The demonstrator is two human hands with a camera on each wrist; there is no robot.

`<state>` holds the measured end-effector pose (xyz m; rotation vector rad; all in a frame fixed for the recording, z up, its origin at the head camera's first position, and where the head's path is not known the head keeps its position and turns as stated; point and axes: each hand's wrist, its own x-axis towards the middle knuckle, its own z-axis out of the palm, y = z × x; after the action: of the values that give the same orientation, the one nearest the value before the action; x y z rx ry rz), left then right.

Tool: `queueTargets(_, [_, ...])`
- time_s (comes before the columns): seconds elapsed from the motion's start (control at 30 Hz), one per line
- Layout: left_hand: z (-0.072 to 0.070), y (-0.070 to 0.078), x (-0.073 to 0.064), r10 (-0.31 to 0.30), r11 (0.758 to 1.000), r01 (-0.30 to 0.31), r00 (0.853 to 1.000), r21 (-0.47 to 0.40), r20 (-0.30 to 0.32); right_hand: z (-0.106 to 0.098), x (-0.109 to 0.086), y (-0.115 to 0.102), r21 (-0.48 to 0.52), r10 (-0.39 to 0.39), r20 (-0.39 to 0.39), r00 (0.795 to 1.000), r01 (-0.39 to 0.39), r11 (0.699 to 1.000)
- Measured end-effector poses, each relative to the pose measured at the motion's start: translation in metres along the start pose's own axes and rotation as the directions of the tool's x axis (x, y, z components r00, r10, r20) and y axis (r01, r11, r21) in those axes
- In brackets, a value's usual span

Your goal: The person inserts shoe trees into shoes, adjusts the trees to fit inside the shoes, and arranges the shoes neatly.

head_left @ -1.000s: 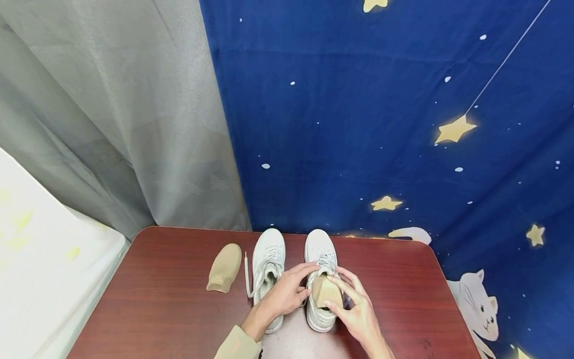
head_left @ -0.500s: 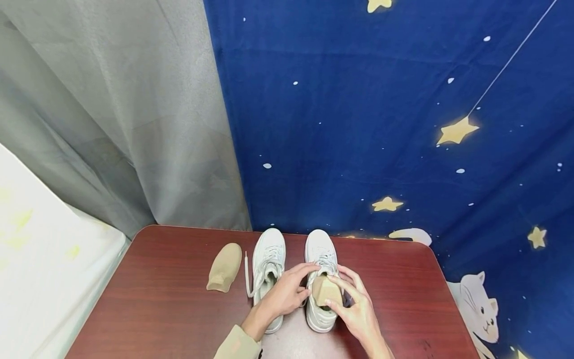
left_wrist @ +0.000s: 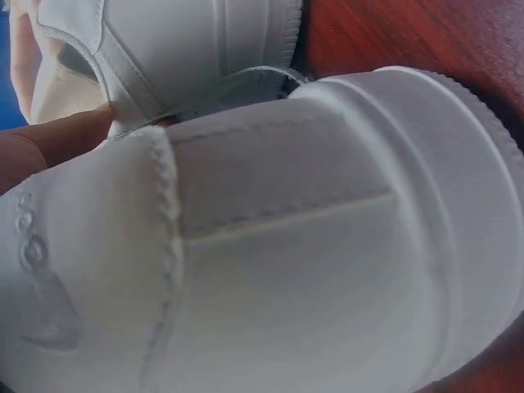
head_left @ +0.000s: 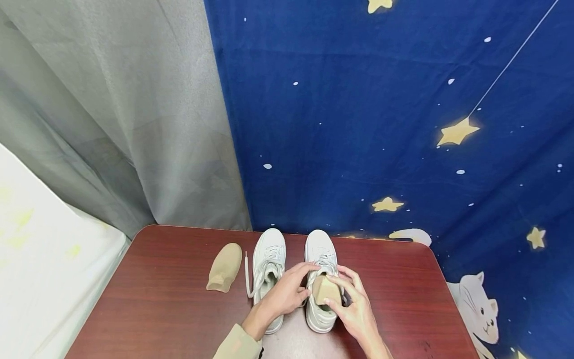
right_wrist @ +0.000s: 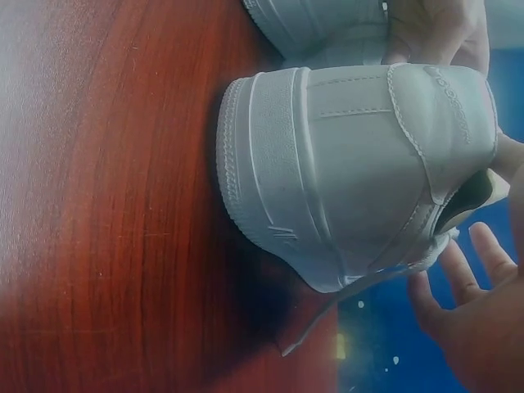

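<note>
Two white sneakers stand side by side, toes away from me. In the right sneaker's opening sits a tan shoe tree, its blocky heel end showing and its front hidden inside. My right hand pinches that end between thumb and index finger, other fingers along the shoe's right side. Reaching over the left sneaker, my left hand holds the right sneaker at its tongue and left collar. The left wrist view shows the left sneaker's heel up close, with a fingertip at the other shoe's collar.
A second tan shoe tree lies on the brown table left of the sneakers. A loose white lace trails beside the left sneaker. Behind the table's far edge hang a grey curtain and a blue star-patterned cloth.
The shoe tree's end has shifted very slightly forward and left in the opening, along with my right thumb. My left hand and both sneakers stay in place.
</note>
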<state>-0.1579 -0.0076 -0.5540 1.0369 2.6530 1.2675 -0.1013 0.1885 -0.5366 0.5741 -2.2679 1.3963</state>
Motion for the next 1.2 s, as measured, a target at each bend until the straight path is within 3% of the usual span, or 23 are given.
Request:
queueTargets(0.27, [0.000,0.005,0.000,-0.016,0.998,0.017,1.000,0.056,-0.021,0.004,0.000,0.003,-0.024,0.007,-0.011,1.000,-0.007,1.000])
queueTargets(0.5, [0.002,0.010,-0.001,-0.028,0.997,0.033,0.997,0.064,-0.073,0.008,-0.007,0.029,-0.059,0.011,-0.007,1.000,-0.012,0.998])
queueTargets(0.63, [0.003,0.011,-0.001,-0.041,0.997,0.046,0.995,0.065,-0.087,0.009,-0.009,0.036,-0.030,0.033,0.000,0.999,-0.033,0.999])
queueTargets(1.2, [0.005,0.009,-0.001,-0.066,0.997,0.069,0.995,0.029,-0.079,0.012,-0.008,0.042,-0.033,0.036,-0.039,0.999,-0.038,0.999])
